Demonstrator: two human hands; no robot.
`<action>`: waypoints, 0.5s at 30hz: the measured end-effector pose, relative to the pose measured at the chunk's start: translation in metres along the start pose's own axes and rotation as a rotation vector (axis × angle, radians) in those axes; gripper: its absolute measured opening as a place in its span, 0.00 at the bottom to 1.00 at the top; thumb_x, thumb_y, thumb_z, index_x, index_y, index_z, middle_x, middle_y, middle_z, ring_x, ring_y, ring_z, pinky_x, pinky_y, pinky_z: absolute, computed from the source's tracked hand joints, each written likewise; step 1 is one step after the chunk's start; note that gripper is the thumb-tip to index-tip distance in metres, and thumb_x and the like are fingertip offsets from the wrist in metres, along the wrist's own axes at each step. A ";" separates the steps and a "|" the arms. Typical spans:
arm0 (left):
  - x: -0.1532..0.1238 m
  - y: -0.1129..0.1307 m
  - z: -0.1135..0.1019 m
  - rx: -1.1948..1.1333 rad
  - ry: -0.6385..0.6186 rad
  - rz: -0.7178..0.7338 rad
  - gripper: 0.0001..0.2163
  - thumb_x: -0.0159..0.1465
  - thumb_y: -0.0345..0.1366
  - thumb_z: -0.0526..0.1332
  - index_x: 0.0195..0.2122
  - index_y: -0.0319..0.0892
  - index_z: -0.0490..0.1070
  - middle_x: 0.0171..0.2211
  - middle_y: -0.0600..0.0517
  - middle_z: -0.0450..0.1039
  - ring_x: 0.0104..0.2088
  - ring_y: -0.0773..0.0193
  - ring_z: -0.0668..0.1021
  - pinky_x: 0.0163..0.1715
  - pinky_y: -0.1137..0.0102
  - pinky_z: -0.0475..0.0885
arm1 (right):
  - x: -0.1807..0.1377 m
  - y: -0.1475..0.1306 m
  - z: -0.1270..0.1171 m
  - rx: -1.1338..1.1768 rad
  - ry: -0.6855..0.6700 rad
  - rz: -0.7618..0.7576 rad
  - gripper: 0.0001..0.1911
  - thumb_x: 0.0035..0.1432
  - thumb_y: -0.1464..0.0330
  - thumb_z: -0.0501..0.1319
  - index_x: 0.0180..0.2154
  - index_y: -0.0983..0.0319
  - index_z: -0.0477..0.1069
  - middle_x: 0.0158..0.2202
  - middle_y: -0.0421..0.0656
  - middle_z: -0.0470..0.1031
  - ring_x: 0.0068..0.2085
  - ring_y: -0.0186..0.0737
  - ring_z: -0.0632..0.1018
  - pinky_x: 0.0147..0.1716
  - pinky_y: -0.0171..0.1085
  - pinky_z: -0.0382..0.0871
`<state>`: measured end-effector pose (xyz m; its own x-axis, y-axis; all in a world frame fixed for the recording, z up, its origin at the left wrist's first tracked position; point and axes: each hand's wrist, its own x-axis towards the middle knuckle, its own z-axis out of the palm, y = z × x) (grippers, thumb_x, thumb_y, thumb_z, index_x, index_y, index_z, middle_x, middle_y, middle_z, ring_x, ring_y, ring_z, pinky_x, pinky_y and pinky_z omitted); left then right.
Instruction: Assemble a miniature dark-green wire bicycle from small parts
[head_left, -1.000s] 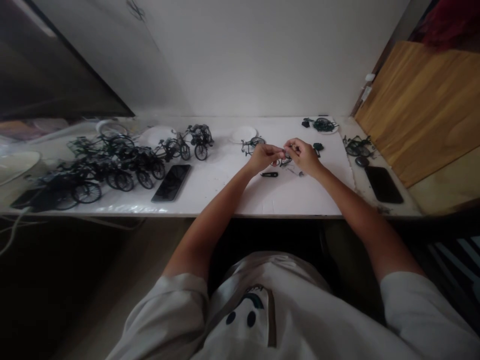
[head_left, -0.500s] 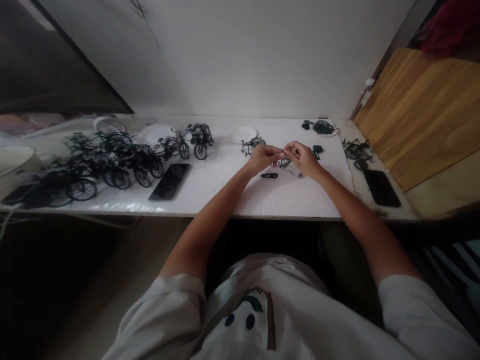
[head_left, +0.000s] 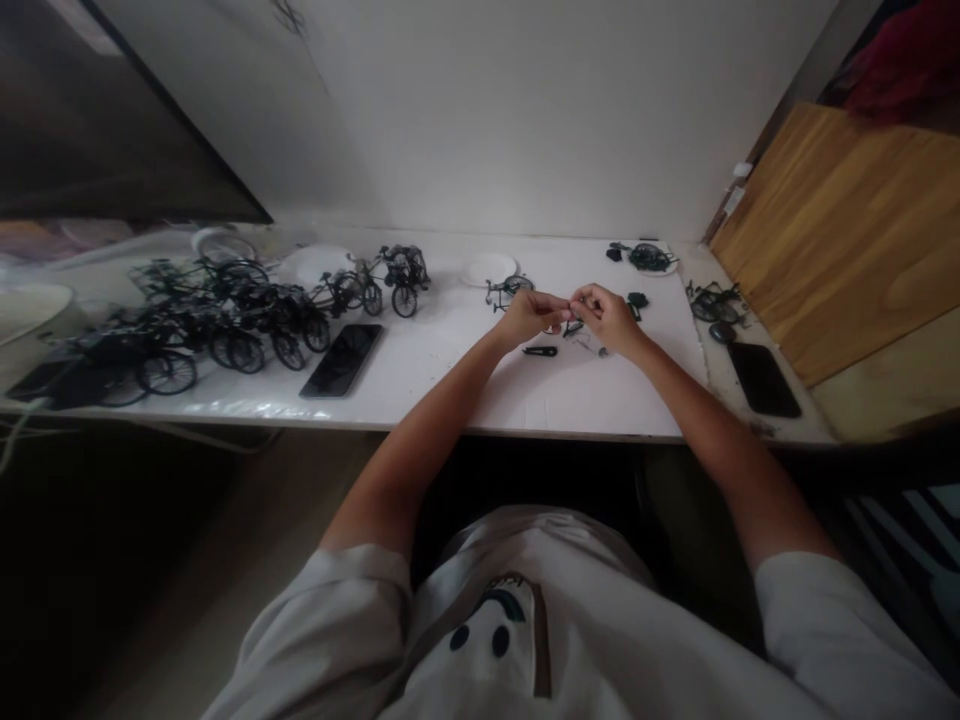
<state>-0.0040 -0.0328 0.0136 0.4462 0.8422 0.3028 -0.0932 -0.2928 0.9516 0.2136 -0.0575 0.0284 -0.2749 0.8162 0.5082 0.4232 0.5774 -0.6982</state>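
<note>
My left hand [head_left: 529,314] and my right hand [head_left: 609,314] meet over the middle of the white table [head_left: 465,385], fingertips pinched together on a small dark part [head_left: 571,322] too small to name. Just behind my left hand stands a small dark model bicycle [head_left: 504,290]. A short black tool [head_left: 540,351] lies on the table below my left hand. A small silver piece [head_left: 592,346] lies under my right hand.
Several dark model bicycles [head_left: 225,320] crowd the table's left side, next to a black phone [head_left: 341,359]. White dishes [head_left: 487,268] sit at the back, one holding dark parts [head_left: 646,257]. More parts [head_left: 712,300] and a second phone [head_left: 763,378] lie right, beside a wooden board [head_left: 840,240].
Both hands stay pinched together at the same spot; only the camera view has shifted slightly.
</note>
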 end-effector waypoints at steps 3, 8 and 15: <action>0.000 -0.002 -0.001 0.005 0.002 -0.010 0.25 0.54 0.49 0.81 0.46 0.35 0.87 0.35 0.42 0.86 0.26 0.70 0.79 0.29 0.72 0.77 | 0.001 0.001 -0.001 -0.023 0.001 -0.002 0.13 0.68 0.57 0.65 0.43 0.60 0.78 0.26 0.33 0.60 0.26 0.33 0.59 0.29 0.36 0.54; 0.001 -0.004 -0.001 0.003 0.021 0.012 0.25 0.53 0.50 0.82 0.44 0.35 0.88 0.33 0.43 0.85 0.25 0.71 0.79 0.28 0.73 0.76 | 0.002 0.003 -0.001 -0.005 0.014 -0.017 0.12 0.67 0.57 0.67 0.42 0.60 0.79 0.25 0.33 0.57 0.26 0.34 0.59 0.29 0.37 0.53; 0.000 0.001 0.000 0.013 0.040 0.025 0.24 0.52 0.51 0.83 0.42 0.37 0.89 0.31 0.44 0.85 0.24 0.71 0.78 0.27 0.73 0.75 | 0.003 0.009 0.000 0.098 0.035 -0.002 0.17 0.64 0.53 0.70 0.44 0.59 0.81 0.25 0.33 0.56 0.27 0.34 0.58 0.29 0.37 0.54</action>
<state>-0.0038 -0.0330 0.0151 0.4083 0.8518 0.3282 -0.0919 -0.3194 0.9432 0.2167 -0.0496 0.0233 -0.2446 0.8149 0.5254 0.3360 0.5795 -0.7424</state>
